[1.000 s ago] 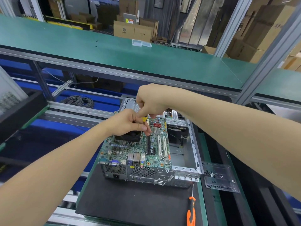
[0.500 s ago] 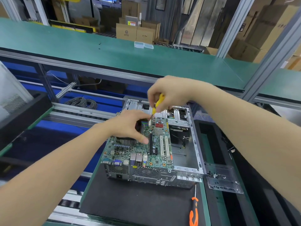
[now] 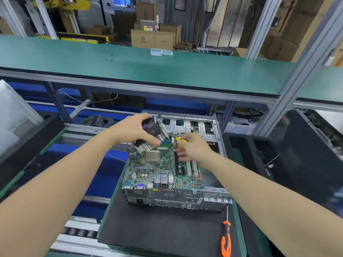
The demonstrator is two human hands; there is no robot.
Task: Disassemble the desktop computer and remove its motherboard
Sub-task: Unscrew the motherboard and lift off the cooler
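Currently: cooler (image 3: 150, 133) held clear of CPU (image 3: 152, 156), motherboard (image 3: 161, 171) lying in case (image 3: 185, 199).
Left hand (image 3: 132, 129) grips cooler, fingers curled round it, tilted above motherboard's far-left corner. Right hand (image 3: 194, 150) pinches yellow tool (image 3: 181, 139), other fingers spread. Case on mat's (image 3: 148, 229) far side; orange screwdriver (image 3: 226, 238) at near-right corner.

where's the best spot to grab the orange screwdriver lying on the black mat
Take the orange screwdriver by its thick orange-and-black handle, the near end, coming down from above. It lies flat on the black mat, thin shaft pointing away toward the computer case.
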